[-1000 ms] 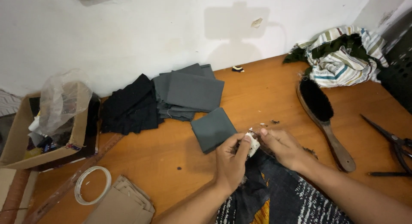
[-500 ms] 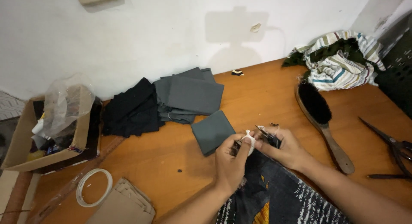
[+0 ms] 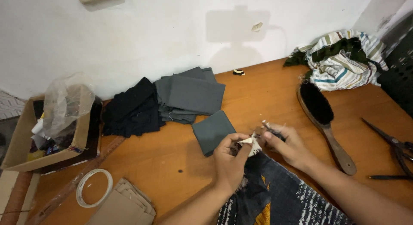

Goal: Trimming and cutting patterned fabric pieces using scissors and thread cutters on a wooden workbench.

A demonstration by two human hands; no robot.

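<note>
The orange wooden table (image 3: 266, 91) carries your dark patterned fabric (image 3: 284, 195), draped toward you so its edge meets your hands. Your left hand (image 3: 230, 162) has its fingers clamped on a small white tag (image 3: 253, 144) at that edge, steadying it. Your right hand (image 3: 289, 144) pinches a dark bit beside it.

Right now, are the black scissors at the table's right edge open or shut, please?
Open: the scissors' two blades spread apart toward their tips.

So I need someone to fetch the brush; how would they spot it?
On the orange wooden table, look right of the hands, below the striped cloth bundle. The brush lies there: black bristles, long wooden handle, unlike the dark scissors farther right.
</note>
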